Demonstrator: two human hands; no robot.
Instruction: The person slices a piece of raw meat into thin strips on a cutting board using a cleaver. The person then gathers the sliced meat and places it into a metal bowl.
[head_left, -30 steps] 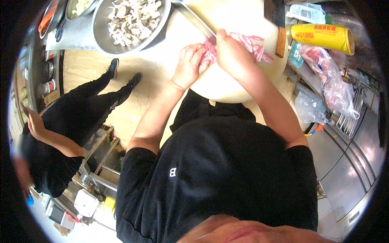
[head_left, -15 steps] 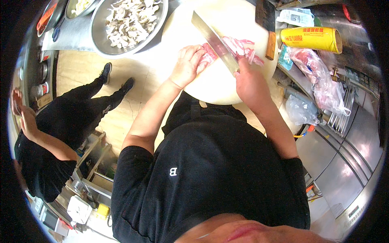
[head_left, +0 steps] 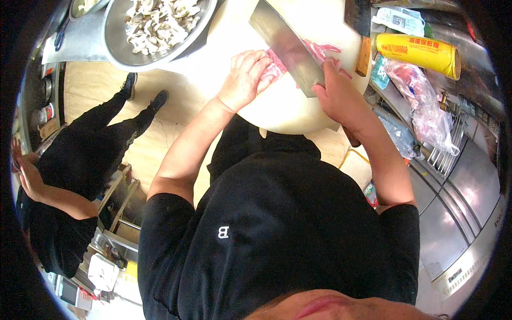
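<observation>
A block of raw pink meat (head_left: 275,67) lies on the round, pale cutting board (head_left: 290,114). My left hand (head_left: 244,80) presses on its left end with bent fingers. A wide-bladed cleaver (head_left: 285,45) is in my right hand (head_left: 344,101), which is closed round the handle and hides most of it. The blade slants across the board just right of the block, its broad face turned up. Cut meat slices (head_left: 322,49) lie on the far side of the blade, partly covered by it and by my right hand.
A steel bowl of torn mushrooms (head_left: 160,26) stands left of the board. At right are another wooden-handled knife (head_left: 364,56), a yellow roll box (head_left: 418,55) and bagged meat (head_left: 410,90). A co-worker in black (head_left: 80,144) stands at left.
The cleaver has tipped over to show more of its broad face, and my right hand has moved slightly right. My left hand stays on the meat. The whole view has shifted a little.
</observation>
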